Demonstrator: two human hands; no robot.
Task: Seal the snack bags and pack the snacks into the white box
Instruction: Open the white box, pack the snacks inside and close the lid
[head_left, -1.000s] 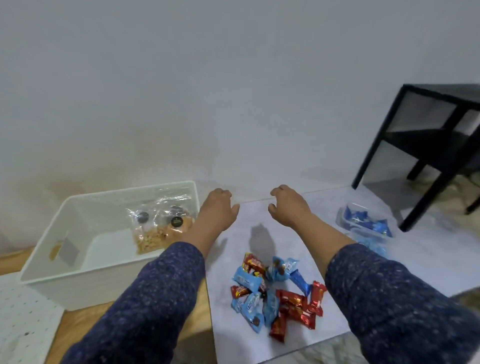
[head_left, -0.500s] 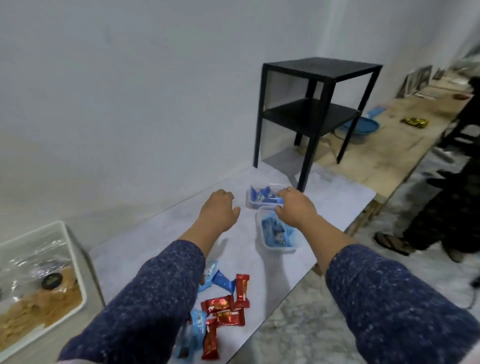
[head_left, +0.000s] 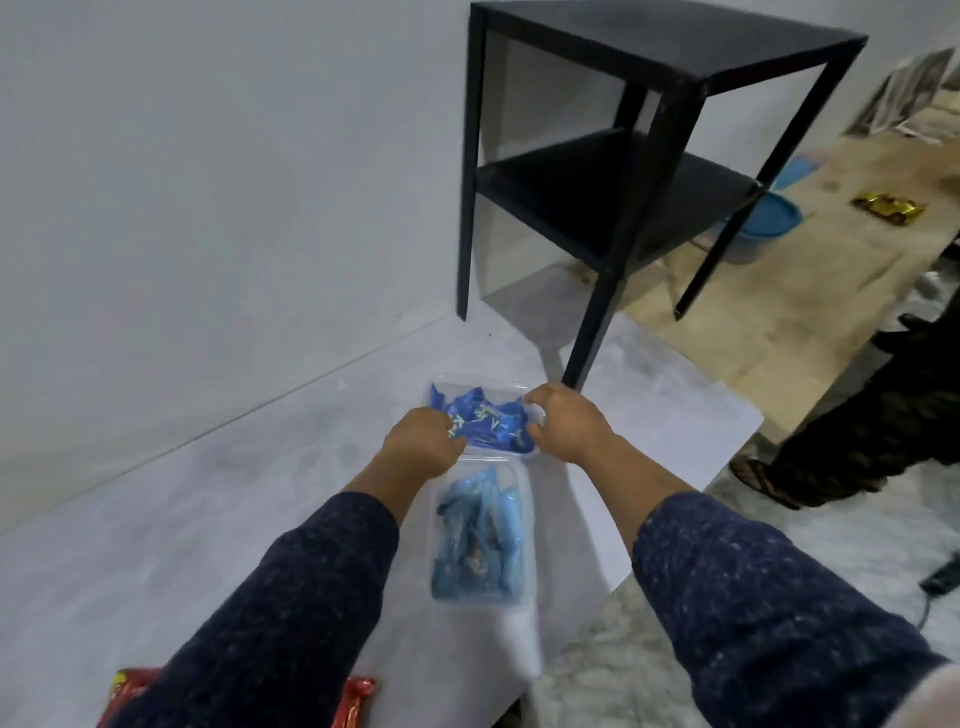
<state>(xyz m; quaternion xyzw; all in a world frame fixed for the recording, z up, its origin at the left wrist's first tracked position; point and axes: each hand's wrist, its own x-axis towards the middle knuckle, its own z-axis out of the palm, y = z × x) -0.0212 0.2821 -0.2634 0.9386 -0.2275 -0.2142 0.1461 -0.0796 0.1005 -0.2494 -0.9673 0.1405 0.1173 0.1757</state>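
Between our fingers, both hands — left hand (head_left: 423, 441), right hand (head_left: 569, 423) — grip the open clear container (head_left: 480, 423); a lopsided lift could spill its blue snacks (head_left: 485, 421) onto the tabletop (head_left: 208, 519).

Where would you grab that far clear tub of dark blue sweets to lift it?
By its two short side rims, one hand each side. The far tub is open-topped with thin walls, and the left hand and right hand already sit there.

Both arms reach forward, the left hand (head_left: 423, 439) and right hand (head_left: 569, 423) knuckles-up with fingers curled.
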